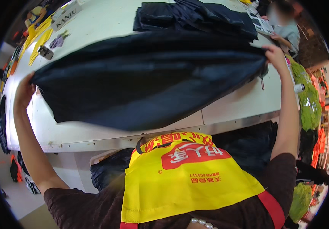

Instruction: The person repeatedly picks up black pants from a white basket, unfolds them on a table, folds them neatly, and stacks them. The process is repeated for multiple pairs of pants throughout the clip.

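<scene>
A wide piece of dark navy, slightly shiny fabric (145, 84) is stretched between my two hands above the white table. My left hand (25, 91) grips its left corner, fingers closed around the edge. At the far right, my right hand (276, 57) pinches the opposite corner with the arm reached out. The cloth's lower edge hangs in a curve and is blurred. Behind it lies a pile of folded dark fabric (195, 19), its near side partly covered by the raised piece.
The white table (240, 97) has a metal front edge. On its left lie a small dark device (45, 52), a purple cloth (57, 41) and yellow strips (40, 45). A person (284, 30) sits at the far right. Green bundles (305, 95) line the right side; dark fabric (111, 168) sits below the table.
</scene>
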The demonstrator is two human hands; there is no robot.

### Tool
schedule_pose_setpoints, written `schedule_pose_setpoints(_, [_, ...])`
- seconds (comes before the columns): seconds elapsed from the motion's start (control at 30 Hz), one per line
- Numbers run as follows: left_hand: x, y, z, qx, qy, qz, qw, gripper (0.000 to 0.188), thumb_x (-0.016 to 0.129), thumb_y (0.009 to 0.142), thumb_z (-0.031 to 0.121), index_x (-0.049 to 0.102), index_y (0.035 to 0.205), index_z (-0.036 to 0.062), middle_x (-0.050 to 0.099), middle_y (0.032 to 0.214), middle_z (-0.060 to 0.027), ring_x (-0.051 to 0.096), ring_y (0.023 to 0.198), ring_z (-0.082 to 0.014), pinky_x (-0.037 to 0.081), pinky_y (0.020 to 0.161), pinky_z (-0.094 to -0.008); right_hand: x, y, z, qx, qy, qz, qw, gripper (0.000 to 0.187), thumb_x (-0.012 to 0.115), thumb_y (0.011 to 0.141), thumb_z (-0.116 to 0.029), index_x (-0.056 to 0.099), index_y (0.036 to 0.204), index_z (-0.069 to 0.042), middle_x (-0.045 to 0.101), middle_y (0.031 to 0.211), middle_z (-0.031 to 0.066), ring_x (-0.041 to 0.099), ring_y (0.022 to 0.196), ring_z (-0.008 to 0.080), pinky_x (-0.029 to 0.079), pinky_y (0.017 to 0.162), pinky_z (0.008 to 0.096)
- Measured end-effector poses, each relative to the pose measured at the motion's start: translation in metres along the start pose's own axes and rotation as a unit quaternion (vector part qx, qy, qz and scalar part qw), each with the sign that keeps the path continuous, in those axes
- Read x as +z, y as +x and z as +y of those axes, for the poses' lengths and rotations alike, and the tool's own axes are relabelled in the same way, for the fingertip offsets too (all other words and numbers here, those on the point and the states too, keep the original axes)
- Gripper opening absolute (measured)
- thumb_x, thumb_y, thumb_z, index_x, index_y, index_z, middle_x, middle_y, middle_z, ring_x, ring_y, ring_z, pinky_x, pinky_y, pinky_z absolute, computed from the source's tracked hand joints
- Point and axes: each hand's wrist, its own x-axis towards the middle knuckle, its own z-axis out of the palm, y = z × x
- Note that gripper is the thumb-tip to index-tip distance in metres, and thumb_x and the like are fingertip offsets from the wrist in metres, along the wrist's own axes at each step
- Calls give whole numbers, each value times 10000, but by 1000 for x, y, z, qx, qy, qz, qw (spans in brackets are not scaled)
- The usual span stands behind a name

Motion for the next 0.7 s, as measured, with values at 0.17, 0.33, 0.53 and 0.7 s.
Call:
schedule_pose_setpoints(0.17, [33, 35, 64, 209, 4, -77, 975, 310, 594, 879, 239, 583, 1104, 27, 594, 815, -85, 587, 683, -80, 464, 567, -108, -73, 24, 26, 26, -121, 210, 970, 271, 558, 805, -178, 646, 1061, -157, 655, 707, 91, 649, 595, 162, 501, 629, 276])
schedule_pose_setpoints(0.33, [-115, 90, -6, 178, -134, -58, 973, 310, 462, 926, 216, 547, 1106, -23, 580, 1024, -139, 569, 939, -194, 445, 835, -294, -67, -71, -46, -79, -107, 397, 908, 262, 568, 800, -117, 650, 1045, -163, 645, 761, 104, 653, 701, 168, 488, 643, 284])
schedule_pose_setpoints(0.53, [-152, 39, -263, 35, -313, -34, 949, 323, 430, 897, 179, 530, 1095, -55, 573, 1120, -170, 540, 1055, -275, 418, 946, -401, 90, -177, -74, -188, -84, 182, 961, 347, 600, 612, -29, 602, 958, -37, 604, 964, 130, 588, 912, 296, 498, 772, 364])
schedule_pose_setpoints(0.7, [-88, -14, -394, -13, -330, 296, 896, 358, 533, 850, 249, 534, 1067, -35, 586, 1060, -155, 577, 933, -276, 495, 826, -400, 191, -214, -50, -23, -3, -155, 988, 381, 648, 774, -335, 597, 1019, -48, 609, 998, 114, 603, 871, 263, 495, 714, 359])
